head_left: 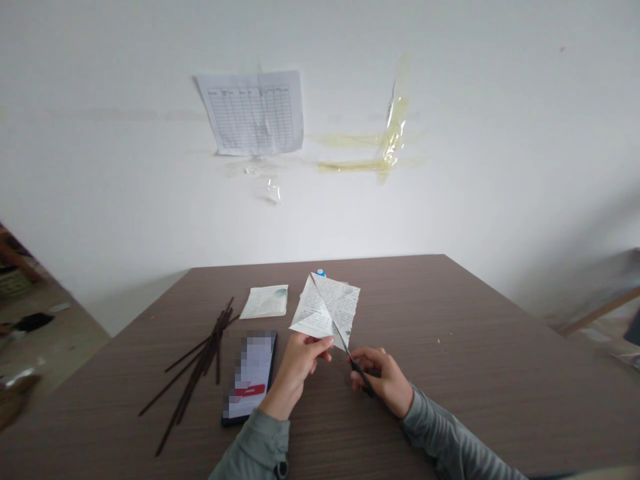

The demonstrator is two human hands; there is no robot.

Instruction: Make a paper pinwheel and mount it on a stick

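Well, starting at the left, I can see thin brown sticks (206, 357) lying in a messy pile on the brown bench (475, 387). Just right of them is a phone (250, 380), flat, with its screen up. Above it, on the wall, hangs a sheet (256, 113) with a big grid on it. A small pale paper (265, 302) lies near the back of the bench.

Next comes my left hand (295, 370), in front of the phone's right edge. Its thumb and fingers pinch the low edge of the printed paper (343, 300), which is held up over the middle of the bench. A bit of a blue thing (321, 273) peeks out behind the top of that paper — I can't tell what it is.

Then I see the scissors (361, 375), with the blades up against the paper. My right hand (384, 380) has its fingers curled around the black handles — I can't tell how wide the blades are. Higher up, yellow tape (393, 137) sticks to the wall.
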